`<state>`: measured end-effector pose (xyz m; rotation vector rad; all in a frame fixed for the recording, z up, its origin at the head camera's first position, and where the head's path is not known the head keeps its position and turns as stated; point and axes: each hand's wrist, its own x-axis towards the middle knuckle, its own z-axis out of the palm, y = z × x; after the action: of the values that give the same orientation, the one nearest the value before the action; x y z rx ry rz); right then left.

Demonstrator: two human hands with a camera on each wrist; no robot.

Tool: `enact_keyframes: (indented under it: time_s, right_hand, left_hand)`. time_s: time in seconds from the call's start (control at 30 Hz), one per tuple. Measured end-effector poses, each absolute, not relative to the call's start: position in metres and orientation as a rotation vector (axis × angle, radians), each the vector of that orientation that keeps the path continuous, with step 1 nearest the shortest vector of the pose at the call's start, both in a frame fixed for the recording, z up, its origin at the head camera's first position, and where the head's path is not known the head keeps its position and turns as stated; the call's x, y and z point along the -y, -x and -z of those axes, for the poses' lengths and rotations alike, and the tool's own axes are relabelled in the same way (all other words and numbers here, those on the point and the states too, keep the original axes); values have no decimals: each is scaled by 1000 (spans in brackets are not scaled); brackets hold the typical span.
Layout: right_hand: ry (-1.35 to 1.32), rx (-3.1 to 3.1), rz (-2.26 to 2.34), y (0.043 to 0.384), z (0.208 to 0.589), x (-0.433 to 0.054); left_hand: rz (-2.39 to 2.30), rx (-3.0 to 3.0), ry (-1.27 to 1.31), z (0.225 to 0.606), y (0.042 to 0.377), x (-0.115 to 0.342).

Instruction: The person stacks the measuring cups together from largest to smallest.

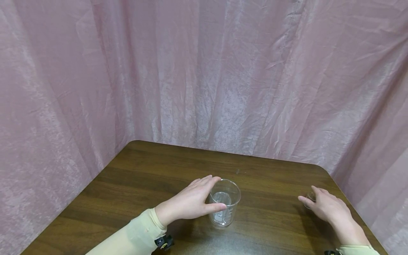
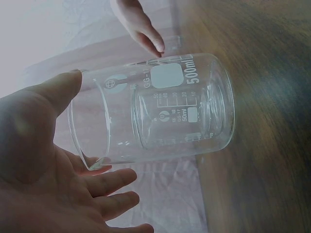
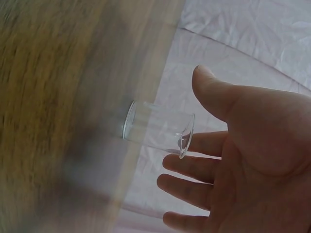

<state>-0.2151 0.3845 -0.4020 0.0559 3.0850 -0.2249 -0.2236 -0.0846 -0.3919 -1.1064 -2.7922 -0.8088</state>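
On the brown table a 500 ml glass beaker [image 1: 234, 199] stands upright, with a smaller 50 ml beaker [image 2: 170, 114] nested inside it. My left hand [image 1: 191, 202] is at the big beaker's rim, thumb on the near side and fingers spread along the far side, all fairly straight. Over on the right, my right hand [image 1: 331, 209] hovers beside a small clear glass beaker [image 3: 158, 128], its thumb and fingers apart around the rim. That hand partly hides the small beaker in the head view.
The wooden table [image 1: 153, 163] has rounded far corners. Pink curtains [image 1: 204, 78] hang behind it and along both sides. The right hand is close to the table's right edge. A small clear speck [image 1: 237, 171] lies near the back.
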Motion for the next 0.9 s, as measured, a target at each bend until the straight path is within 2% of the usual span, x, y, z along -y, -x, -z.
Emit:
enact_keyframes:
  time_s: [0.9]
  right_hand:
    - [-135, -3052, 231, 211, 405, -397]
  left_hand:
    - [806, 2801, 1100, 391, 223, 85]
